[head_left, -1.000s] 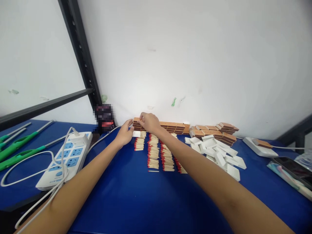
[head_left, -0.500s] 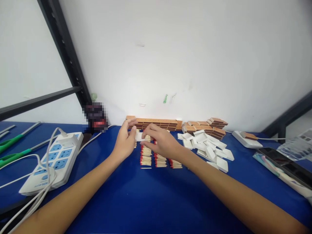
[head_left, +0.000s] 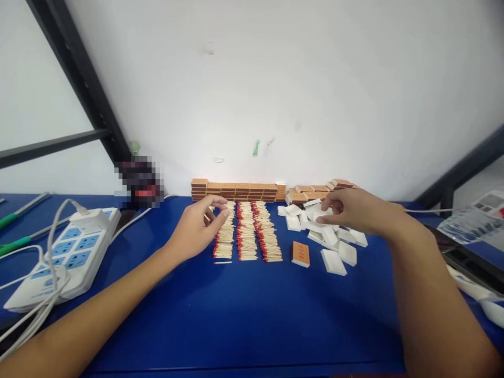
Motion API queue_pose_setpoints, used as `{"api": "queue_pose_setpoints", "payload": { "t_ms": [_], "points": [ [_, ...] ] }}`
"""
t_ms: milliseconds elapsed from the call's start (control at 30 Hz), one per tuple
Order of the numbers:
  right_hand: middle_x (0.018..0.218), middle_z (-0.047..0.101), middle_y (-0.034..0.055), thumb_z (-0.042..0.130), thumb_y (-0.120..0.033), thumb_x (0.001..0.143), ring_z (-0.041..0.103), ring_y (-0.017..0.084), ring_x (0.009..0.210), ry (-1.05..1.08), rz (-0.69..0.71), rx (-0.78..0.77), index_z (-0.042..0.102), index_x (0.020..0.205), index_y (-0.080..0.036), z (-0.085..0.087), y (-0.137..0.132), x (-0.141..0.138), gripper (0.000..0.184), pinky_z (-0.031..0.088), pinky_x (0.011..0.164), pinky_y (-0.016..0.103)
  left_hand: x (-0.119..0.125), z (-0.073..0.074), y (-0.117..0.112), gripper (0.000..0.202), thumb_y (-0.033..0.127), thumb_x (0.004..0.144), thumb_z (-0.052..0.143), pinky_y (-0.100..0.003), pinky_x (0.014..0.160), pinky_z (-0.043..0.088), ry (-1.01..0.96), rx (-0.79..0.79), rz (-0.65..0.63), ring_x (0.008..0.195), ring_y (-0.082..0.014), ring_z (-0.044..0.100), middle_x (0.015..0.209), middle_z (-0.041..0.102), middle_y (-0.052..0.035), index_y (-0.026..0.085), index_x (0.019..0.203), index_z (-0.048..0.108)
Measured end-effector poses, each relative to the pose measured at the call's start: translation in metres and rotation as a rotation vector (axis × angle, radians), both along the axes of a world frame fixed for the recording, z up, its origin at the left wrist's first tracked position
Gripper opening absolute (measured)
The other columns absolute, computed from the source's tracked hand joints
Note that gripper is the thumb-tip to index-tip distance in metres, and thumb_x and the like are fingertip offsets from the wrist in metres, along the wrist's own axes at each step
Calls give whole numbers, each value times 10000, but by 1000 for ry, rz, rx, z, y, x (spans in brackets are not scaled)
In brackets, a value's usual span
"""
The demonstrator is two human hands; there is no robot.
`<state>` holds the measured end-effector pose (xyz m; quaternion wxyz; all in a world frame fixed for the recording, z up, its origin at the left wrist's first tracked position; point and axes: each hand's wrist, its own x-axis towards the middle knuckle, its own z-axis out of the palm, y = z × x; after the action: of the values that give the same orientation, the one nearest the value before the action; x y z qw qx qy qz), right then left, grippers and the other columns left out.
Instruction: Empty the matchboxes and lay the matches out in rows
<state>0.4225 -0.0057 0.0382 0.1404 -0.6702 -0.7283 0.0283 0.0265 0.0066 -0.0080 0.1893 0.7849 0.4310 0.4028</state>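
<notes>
My left hand (head_left: 199, 223) hovers at the left edge of the matches, fingers curved and thumb apart from them, nothing visible between. Red-tipped matches lie in three columns: a left column (head_left: 224, 239), partly behind my left hand, a middle column (head_left: 247, 231) and a right column (head_left: 268, 231). One single match (head_left: 222, 262) lies in front of the left column. My right hand (head_left: 350, 210) is over the heap of white matchbox trays (head_left: 331, 236), thumb and fingertips apart around the upper trays. Whether it touches one is hard to make out. An orange matchbox (head_left: 300, 254) lies left of the heap.
Stacked matchboxes (head_left: 240, 191) line the wall, with looser matchboxes (head_left: 307, 194) to their right. A white power strip (head_left: 74, 252) with cables is at the left, beside green-handled tools (head_left: 16, 247). A dark phone-like device (head_left: 468, 262) lies at the right.
My right hand has left the white piece it shared with my left hand and moved right to the tray heap. That piece no longer shows between my hands. The view has shifted slightly.
</notes>
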Motion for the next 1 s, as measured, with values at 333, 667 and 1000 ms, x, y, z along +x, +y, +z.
{"api": "queue_pose_setpoints", "payload": {
  "t_ms": [333,667,1000],
  "points": [
    [898,746,71,922,-496,578,681,274,761,-121,142,-419,730,856,-243,-20,-17,-72,422,438,556,335,1,-9,-4,178,342,1012,594,-300,681,529,229,206,-54,663,-137,665,980,787,-4,229,1106,693],
    [865,724,33,842,-607,772,646,192,700,681,322,-59,651,984,-239,-43,-25,-133,466,495,593,321,19,-18,-33,578,450,950,731,-405,922,621,342,454,-160,1148,-290,744,1319,751,-94,248,1460,549],
    [858,691,24,780,-615,870,612,172,716,1025,374,-114,663,975,-230,-69,-35,-167,416,511,575,289,19,-21,-30,340,322,932,761,-362,890,635,49,370,-97,995,-235,785,1132,818,-56,237,1259,727]
  ]
}}
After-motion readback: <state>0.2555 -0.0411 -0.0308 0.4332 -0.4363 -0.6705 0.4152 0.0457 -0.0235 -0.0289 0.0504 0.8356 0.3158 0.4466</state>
